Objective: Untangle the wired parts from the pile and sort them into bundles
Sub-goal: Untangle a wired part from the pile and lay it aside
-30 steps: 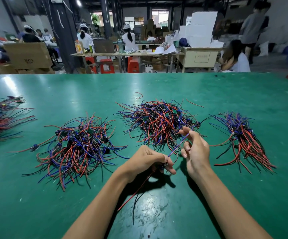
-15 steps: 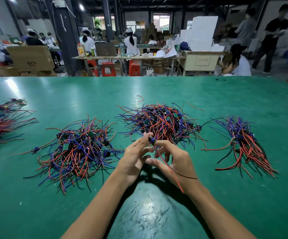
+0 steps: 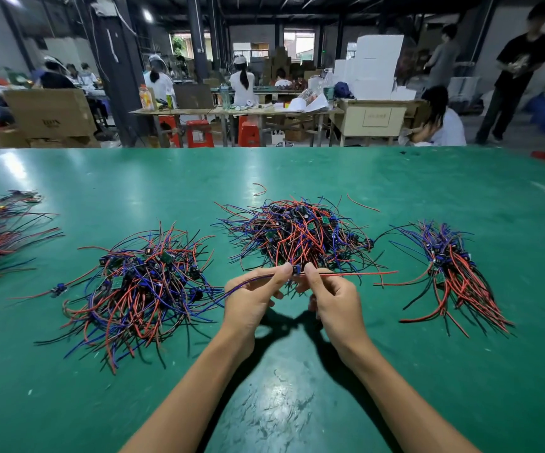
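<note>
Both hands, left (image 3: pixel 250 297) and right (image 3: pixel 335 297), pinch 1 wired part (image 3: pixel 295 270) above the tabletop (image 3: pixel 297 403), before the pile (image 3: pixel 297 233). It looks light, its wires limp; holding near the small module seems safest.

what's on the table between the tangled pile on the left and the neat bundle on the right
In the head view, the big middle pile lies between the left pile and the right bundle, with both hands holding one wired part before it.
</note>
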A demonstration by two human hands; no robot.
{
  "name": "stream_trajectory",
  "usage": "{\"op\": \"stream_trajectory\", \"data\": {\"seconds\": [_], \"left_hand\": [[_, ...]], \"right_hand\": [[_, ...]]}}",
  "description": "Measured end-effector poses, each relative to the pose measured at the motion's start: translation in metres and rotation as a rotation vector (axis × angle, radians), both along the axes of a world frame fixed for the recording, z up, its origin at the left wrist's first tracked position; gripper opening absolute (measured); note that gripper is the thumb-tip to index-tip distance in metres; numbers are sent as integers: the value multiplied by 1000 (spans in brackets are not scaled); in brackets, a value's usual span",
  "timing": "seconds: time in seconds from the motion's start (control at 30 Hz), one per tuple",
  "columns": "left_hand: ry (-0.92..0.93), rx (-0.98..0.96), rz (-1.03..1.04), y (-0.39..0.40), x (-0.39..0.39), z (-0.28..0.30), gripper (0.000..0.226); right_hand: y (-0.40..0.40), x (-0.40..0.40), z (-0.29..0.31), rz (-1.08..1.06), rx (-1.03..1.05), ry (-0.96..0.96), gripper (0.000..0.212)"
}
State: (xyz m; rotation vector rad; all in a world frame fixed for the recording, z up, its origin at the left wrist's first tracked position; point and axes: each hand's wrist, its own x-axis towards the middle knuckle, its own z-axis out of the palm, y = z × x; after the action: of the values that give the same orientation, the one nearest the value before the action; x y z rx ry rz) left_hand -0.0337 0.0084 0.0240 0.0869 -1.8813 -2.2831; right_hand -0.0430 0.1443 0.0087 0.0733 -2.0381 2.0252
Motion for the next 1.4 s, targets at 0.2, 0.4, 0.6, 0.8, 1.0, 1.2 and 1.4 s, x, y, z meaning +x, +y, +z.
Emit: {"op": "stream_trajectory", "data": {"seconds": [0.2, 0.4, 0.6, 0.8, 1.0, 1.2, 1.4], "left_hand": [[404, -500, 50, -6, -7, -12, 25], [170, -311, 12, -5, -8, -6, 21], [-119, -58, -365, 4, 0, -1, 40], [-183, 78, -483, 2, 1, 5, 37], [-187, 127, -471, 2, 1, 6, 24], [-229, 85, -483, 0, -1, 4, 22], [-168, 31, -371, -1, -1, 0, 15]], "right_hand": [[12, -7, 6, -58, -201, -80, 34], [26, -11, 12, 212, -191, -171, 38], [24, -6, 6, 186, 66, 33, 31], [30, -11, 4, 59, -52, 39, 25], [28, -5, 5, 198, -20, -32, 34], [24, -1, 8, 278, -63, -107, 25], [17, -1, 7, 320, -45, -94, 17]]}}
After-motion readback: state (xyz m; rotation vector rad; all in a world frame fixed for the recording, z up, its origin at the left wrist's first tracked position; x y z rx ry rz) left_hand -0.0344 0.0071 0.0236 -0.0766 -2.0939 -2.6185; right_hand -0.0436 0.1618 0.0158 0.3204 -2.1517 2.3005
